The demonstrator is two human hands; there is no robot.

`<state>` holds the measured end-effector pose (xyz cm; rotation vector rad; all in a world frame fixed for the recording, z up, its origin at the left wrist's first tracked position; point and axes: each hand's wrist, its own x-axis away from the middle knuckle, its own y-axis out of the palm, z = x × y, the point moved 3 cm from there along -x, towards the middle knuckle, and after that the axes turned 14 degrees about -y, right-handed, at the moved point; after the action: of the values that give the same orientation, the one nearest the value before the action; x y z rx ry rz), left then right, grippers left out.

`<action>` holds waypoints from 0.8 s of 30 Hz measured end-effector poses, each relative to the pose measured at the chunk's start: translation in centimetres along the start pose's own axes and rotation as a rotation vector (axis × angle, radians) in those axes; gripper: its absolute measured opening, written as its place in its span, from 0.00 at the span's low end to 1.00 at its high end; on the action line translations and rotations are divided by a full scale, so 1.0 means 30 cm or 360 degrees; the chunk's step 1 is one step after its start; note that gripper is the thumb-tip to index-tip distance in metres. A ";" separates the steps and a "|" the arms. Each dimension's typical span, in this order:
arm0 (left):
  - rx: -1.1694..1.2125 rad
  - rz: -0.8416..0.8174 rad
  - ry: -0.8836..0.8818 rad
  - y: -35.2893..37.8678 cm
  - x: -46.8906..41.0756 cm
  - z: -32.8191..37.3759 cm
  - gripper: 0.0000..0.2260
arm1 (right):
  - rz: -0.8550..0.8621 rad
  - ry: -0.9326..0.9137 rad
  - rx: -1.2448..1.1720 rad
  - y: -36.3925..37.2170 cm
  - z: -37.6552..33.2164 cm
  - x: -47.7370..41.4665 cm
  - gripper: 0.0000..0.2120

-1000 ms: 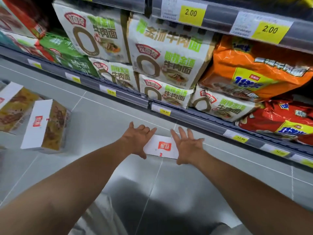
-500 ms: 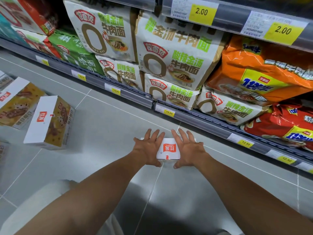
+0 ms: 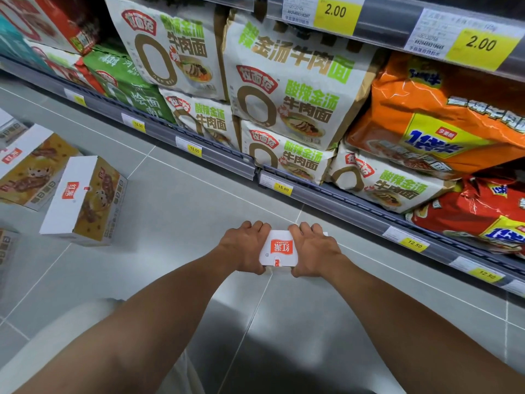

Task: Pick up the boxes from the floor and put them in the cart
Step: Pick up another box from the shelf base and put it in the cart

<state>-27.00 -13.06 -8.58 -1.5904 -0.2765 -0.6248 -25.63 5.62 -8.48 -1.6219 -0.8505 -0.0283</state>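
A white box [image 3: 279,251] with a red logo on top stands on the grey tiled floor in front of the bottom shelf. My left hand [image 3: 245,247] clamps its left side and my right hand [image 3: 314,250] clamps its right side, fingers curled over the far edge. Only the box's top face shows; its sides are hidden by my hands. Another white and brown box [image 3: 83,201] stands on the floor to the left, and a third box [image 3: 29,166] lies behind it. No cart is in view.
The shelf edge [image 3: 227,160] with yellow price tags runs diagonally just beyond the box, stacked with noodle bags [image 3: 287,89]. Parts of further boxes [image 3: 7,245] show at the left edge. My pale trouser leg [image 3: 62,336] is at lower left.
Both hands have closed in from flat on the box's top to gripping its two sides. The view has come lower and closer to the floor.
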 end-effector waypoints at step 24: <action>0.0020 0.0019 0.0007 -0.916 0.675 -0.075 0.45 | -0.0078 -0.0054 -0.0090 -0.929 -0.380 0.522 0.47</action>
<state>-25.38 -15.47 25.50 -1.5775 -0.2666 -0.6162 -24.14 3.26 25.35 -1.6584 -0.9226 -0.0604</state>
